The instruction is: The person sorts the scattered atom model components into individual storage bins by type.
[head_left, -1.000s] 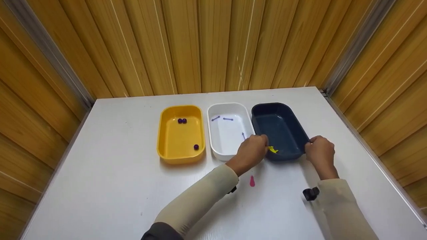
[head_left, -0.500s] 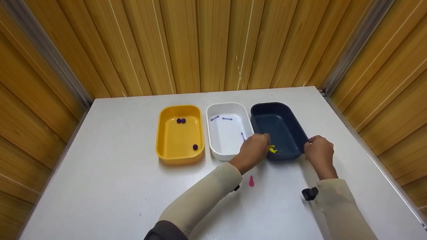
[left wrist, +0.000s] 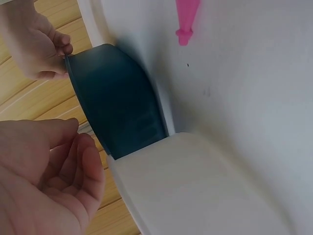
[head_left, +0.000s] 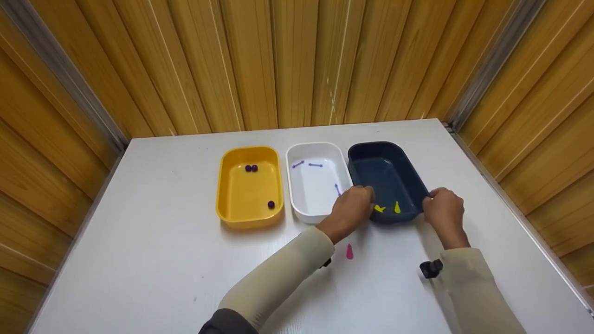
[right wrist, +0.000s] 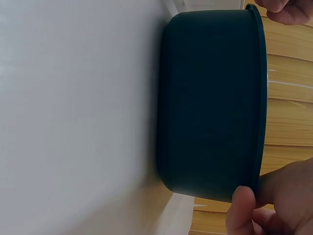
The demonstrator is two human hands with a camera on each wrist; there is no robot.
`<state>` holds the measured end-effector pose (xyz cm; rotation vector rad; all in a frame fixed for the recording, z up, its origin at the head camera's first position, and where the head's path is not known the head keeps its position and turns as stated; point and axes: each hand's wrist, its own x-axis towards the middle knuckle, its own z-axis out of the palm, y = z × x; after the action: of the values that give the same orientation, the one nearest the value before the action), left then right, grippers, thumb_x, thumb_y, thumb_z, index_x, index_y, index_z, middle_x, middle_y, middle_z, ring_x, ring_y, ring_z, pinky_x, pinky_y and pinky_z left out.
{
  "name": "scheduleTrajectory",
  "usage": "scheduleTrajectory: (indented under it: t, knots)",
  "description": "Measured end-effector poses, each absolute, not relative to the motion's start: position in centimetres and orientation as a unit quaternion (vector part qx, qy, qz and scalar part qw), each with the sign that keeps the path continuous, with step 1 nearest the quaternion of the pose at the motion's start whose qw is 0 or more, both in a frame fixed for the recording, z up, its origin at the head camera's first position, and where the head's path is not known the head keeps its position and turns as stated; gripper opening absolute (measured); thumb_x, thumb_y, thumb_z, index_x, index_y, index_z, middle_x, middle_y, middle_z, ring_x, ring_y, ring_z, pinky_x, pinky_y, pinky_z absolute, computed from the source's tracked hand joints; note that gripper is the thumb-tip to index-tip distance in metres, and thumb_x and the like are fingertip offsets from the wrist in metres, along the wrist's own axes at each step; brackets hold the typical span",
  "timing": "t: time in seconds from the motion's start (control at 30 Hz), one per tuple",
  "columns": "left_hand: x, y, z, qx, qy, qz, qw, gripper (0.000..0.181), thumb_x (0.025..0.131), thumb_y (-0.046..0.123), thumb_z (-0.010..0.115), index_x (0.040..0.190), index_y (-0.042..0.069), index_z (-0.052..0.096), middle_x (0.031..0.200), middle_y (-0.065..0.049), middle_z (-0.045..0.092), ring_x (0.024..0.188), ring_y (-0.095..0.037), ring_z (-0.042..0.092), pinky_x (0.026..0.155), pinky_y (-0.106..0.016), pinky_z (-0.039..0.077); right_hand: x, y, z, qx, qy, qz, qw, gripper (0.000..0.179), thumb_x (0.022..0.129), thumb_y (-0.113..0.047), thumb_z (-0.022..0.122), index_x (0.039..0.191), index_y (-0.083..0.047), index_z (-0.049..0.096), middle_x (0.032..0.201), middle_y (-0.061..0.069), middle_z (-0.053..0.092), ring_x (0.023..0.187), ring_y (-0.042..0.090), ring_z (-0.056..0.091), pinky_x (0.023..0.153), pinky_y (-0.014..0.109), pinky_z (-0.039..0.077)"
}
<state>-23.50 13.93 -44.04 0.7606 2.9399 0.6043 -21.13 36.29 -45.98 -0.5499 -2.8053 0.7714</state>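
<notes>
My right hand [head_left: 444,211] pinches the rim of a dark blue plastic bin [head_left: 387,178] at its near right corner; in the right wrist view its thumb lies against the outer wall. My left hand [head_left: 351,208] hangs over the bin's near left corner with curled fingers. In the left wrist view its thumb meets the fingertips, and nothing shows between them. Inside the bin is a small yellow bottle-shaped piece [head_left: 397,207]. Another yellow piece [head_left: 379,208] shows right beside the left hand, partly covered. A pink tapered piece with a knobbed end [left wrist: 187,19] lies on the table.
A white bin [head_left: 318,185] with several slim purple pieces, one partly behind my left hand, stands beside the blue one. Left of it is a yellow bin [head_left: 250,195] holding dark purple beads. Wood-look panels [head_left: 297,65] close off the white table's back and sides.
A second yellow piece now shows in the blue bin, right of the first, where none was before. Both hands stay almost in place.
</notes>
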Motion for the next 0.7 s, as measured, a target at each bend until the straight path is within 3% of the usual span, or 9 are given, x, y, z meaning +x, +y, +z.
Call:
scheduleTrajectory:
  t: [0.43, 0.7]
  knots:
    - [-22.0, 12.1, -44.4, 0.283, 0.931, 0.231, 0.022, 0.015, 0.100, 0.018, 0.064, 0.110, 0.014, 0.074, 0.099, 0.003, 0.072, 0.084, -0.005, 0.060, 0.078, -0.017, 0.055, -21.3, 36.3, -46.2, -0.190, -0.941, 0.263, 0.092, 0.036, 0.093, -0.009, 0.051, 0.114, 0.018, 0.064, 0.107, 0.037, 0.068, 0.093, 0.050, 0.065, 0.074, 0.048, 0.051]
    - [-21.3, 11.1, -45.0, 0.306, 0.929, 0.209, 0.021, 0.010, 0.098, 0.016, 0.067, 0.103, 0.014, 0.076, 0.095, 0.003, 0.072, 0.085, -0.006, 0.063, 0.076, -0.017, 0.055, -21.3, 36.4, -46.2, -0.186, -0.943, 0.257, 0.098, 0.037, 0.089, -0.007, 0.050, 0.111, 0.017, 0.066, 0.096, 0.033, 0.071, 0.097, 0.055, 0.064, 0.084, 0.057, 0.050]
